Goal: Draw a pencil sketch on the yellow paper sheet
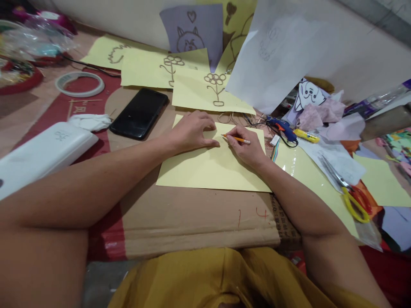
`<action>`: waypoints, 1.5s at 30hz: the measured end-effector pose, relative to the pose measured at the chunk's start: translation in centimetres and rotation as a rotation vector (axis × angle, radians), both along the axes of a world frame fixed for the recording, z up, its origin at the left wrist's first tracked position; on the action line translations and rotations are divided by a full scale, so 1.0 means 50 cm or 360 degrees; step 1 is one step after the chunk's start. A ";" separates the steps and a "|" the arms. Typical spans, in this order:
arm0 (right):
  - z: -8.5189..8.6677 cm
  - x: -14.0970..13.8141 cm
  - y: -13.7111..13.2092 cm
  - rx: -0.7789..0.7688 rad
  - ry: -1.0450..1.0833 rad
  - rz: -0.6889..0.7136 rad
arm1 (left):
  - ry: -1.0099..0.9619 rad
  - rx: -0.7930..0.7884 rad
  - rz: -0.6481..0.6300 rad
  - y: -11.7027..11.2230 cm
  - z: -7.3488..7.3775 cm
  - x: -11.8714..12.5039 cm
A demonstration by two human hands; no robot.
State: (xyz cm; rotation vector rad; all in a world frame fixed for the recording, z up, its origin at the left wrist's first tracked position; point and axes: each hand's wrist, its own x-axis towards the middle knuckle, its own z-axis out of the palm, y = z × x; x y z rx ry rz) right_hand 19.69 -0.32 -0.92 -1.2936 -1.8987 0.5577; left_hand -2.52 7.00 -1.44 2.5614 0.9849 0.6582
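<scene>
A yellow sheet of paper (205, 171) lies flat on the cardboard in front of me. My left hand (196, 131) rests on its upper left part, with thumb and fingers spread apart. In my right hand (246, 145) is an orange pencil (238, 139), pinched near its sharpened end, the tip pointing left toward the gap between my hands. I cannot make out any line on this sheet. Just beyond it lies another yellow sheet bearing a flower drawing (215, 79), with a second flower sheet (141, 70) to its left.
A black phone (140, 113), a tape roll (80, 84) and a white device (48, 152) lie to the left. On the right are a blue glue gun (282, 129), a yellow cutter (306, 136) and scissors (349, 194). A white sheet (272, 55) leans at the back.
</scene>
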 end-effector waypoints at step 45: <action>0.006 -0.003 -0.003 -0.0019 -0.0049 0.0016 | 0.0015 -0.0015 0.0004 0.001 0.000 -0.001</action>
